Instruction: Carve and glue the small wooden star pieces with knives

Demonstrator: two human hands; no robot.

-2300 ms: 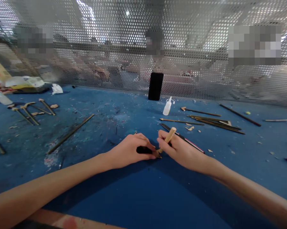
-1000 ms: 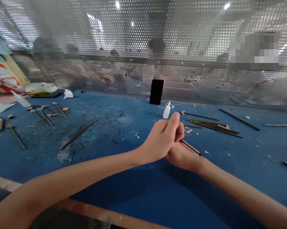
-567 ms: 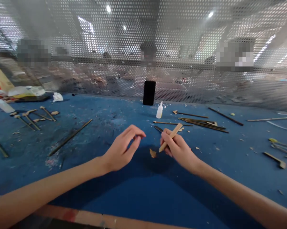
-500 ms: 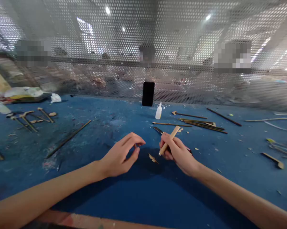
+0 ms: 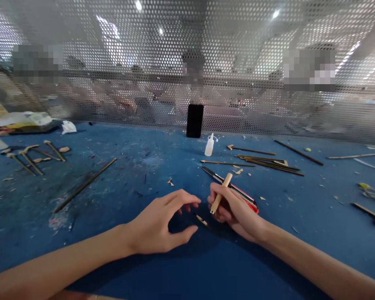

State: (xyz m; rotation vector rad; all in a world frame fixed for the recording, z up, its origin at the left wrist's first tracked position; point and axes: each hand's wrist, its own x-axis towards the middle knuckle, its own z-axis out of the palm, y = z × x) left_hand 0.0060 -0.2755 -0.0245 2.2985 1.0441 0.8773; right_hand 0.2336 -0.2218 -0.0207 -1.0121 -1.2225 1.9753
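Note:
My left hand [image 5: 162, 223] is open above the blue table [image 5: 193, 275], thumb and fingers apart around bare space. Just right of its fingertips lies a small carved wood piece [image 5: 202, 221], pale with dark edges. My right hand [image 5: 232, 208] is closed around a short wooden-handled tool [image 5: 221, 193], held like a pen with its small metal tip pointing down toward that piece. Behind the right hand a red and black utility knife [image 5: 242, 195] rests on the table with its blade out, partly hidden by the fingers.
A white squeeze bottle [image 5: 209, 146] stands before a black phone [image 5: 194, 121] propped on the perforated metal screen [image 5: 162, 100]. Thin dark sticks [image 5: 274, 163] lie at right, with a longer stick [image 5: 85, 185] at left. Wooden hammer-shaped pieces [image 5: 34, 160] and wood chips lie about.
My left hand has moved right toward the small wood piece, and its fingers have spread. The right hand has shifted slightly down, uncovering more of the utility knife. The view has shifted slightly.

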